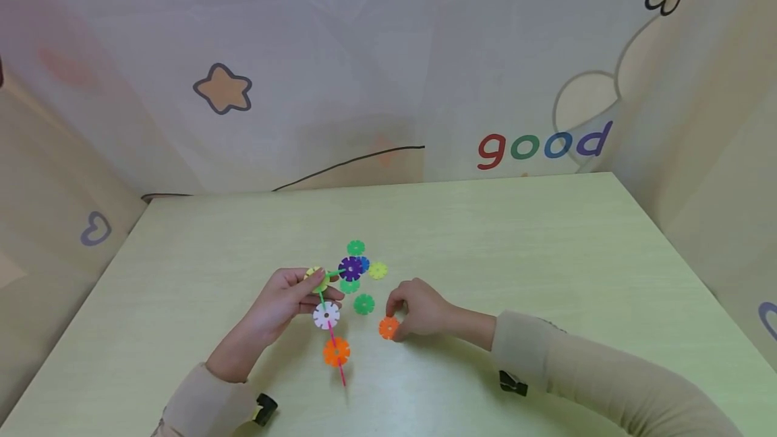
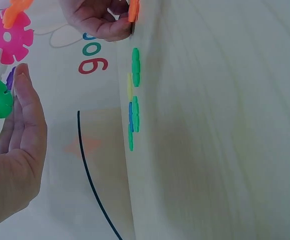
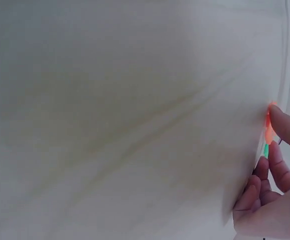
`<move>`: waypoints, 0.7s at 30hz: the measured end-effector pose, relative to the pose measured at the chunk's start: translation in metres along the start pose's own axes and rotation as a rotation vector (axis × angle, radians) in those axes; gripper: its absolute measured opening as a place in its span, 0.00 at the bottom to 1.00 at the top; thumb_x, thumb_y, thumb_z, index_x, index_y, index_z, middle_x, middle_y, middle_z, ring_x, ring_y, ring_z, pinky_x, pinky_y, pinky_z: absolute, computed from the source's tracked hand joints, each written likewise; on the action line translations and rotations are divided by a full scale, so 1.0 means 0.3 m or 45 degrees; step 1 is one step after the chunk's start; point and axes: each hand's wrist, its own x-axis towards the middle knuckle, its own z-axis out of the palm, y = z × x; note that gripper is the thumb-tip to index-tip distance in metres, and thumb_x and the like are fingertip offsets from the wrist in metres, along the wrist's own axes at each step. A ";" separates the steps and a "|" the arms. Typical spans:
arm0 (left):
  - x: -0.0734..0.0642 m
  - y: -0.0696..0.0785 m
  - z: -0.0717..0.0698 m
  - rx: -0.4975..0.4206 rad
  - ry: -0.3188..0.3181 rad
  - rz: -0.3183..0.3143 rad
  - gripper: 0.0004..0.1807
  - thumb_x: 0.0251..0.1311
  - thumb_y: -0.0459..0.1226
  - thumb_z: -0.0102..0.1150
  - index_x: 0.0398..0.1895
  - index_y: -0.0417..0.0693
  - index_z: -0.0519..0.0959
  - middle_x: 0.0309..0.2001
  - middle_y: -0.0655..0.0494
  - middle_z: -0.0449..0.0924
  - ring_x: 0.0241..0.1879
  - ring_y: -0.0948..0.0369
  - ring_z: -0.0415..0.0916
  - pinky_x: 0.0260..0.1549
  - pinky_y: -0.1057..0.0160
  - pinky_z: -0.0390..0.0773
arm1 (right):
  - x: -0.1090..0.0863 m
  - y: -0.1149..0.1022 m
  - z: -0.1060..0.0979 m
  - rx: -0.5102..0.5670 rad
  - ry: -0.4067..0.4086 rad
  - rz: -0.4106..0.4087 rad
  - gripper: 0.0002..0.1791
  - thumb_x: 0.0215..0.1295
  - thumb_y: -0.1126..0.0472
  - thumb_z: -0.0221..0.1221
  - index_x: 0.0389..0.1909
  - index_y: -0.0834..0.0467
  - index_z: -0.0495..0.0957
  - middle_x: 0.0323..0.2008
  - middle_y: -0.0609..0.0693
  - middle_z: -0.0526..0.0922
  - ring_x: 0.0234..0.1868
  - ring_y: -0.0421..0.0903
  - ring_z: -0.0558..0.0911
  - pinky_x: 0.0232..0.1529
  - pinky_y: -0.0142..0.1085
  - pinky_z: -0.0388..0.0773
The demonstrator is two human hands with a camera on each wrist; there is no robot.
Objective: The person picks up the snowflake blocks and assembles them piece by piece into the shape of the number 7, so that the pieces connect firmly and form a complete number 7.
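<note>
My left hand (image 1: 282, 299) holds a chain of slotted plastic snowflake discs above the table, its thumb on a yellow disc (image 1: 314, 280). From there the chain hangs down through a white disc (image 1: 326, 315) and an orange disc (image 1: 336, 353), with pink discs seen edge-on between and below. A purple disc (image 1: 350, 268) sits at its far end, past a green one. The left wrist view shows a pink disc (image 2: 20, 42) of the chain face-on. To the right, my right hand (image 1: 423, 309) pinches a separate orange disc (image 1: 388, 328) at its edge, low over the table.
Several loose discs lie on the table (image 1: 516, 241) between the hands: a green disc (image 1: 364, 304) nearest, a yellow disc (image 1: 378, 270), a blue disc (image 1: 365, 264) partly behind the purple one, and more green. A printed curtain (image 1: 364, 52) stands behind the table.
</note>
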 end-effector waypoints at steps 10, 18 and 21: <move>0.001 -0.003 0.003 -0.035 -0.017 -0.015 0.17 0.66 0.40 0.47 0.41 0.31 0.77 0.30 0.54 0.84 0.33 0.58 0.82 0.37 0.62 0.79 | -0.005 -0.002 -0.023 0.285 -0.072 0.042 0.09 0.44 0.72 0.66 0.26 0.60 0.77 0.21 0.45 0.76 0.26 0.42 0.73 0.30 0.32 0.73; 0.007 -0.002 0.020 -0.040 -0.045 -0.010 0.16 0.66 0.40 0.47 0.38 0.35 0.78 0.30 0.53 0.84 0.33 0.58 0.82 0.36 0.62 0.79 | -0.027 0.019 -0.076 0.391 0.013 -0.033 0.04 0.50 0.70 0.64 0.28 0.61 0.82 0.25 0.47 0.81 0.27 0.43 0.76 0.31 0.33 0.76; 0.010 -0.006 0.026 -0.042 -0.061 -0.008 0.15 0.66 0.40 0.47 0.36 0.37 0.78 0.30 0.53 0.84 0.33 0.58 0.82 0.36 0.62 0.79 | -0.034 0.016 -0.097 0.411 0.078 -0.042 0.03 0.51 0.69 0.64 0.28 0.61 0.81 0.26 0.47 0.81 0.27 0.43 0.77 0.32 0.34 0.75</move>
